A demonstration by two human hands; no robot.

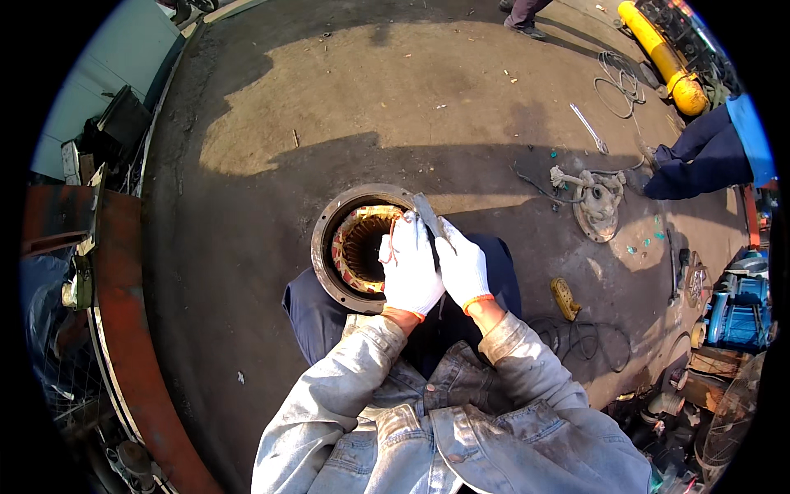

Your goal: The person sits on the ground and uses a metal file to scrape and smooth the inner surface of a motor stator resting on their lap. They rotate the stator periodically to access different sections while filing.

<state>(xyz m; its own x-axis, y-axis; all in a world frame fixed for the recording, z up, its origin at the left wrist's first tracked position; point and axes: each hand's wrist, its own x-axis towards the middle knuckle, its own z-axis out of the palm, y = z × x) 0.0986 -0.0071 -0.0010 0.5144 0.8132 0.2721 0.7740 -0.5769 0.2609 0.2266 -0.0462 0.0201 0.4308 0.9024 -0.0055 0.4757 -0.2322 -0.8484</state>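
An electric motor stator (327, 278) stands open end up between my knees. Its round metal housing has a ring of copper windings (347, 239) bound with patterned insulation. My left hand (411, 272), in a white glove with an orange cuff, is closed at the right side of the windings. A thin reddish wire lead (392, 237) runs into its fingers. My right hand (463, 267), gloved alike, is wrapped round a flat grey metal blade (426, 214), whose kind I cannot make out. The blade slants across the housing's upper right rim, close beside my left fingertips.
A round flange with rope (599, 210) lies on the dirty floor to the right, near a wrench (589, 129). A yellow pendant control (564, 298) and its cable are nearer. Another person's legs (699, 156) stand at right. A rusty steel beam (123, 329) borders the left.
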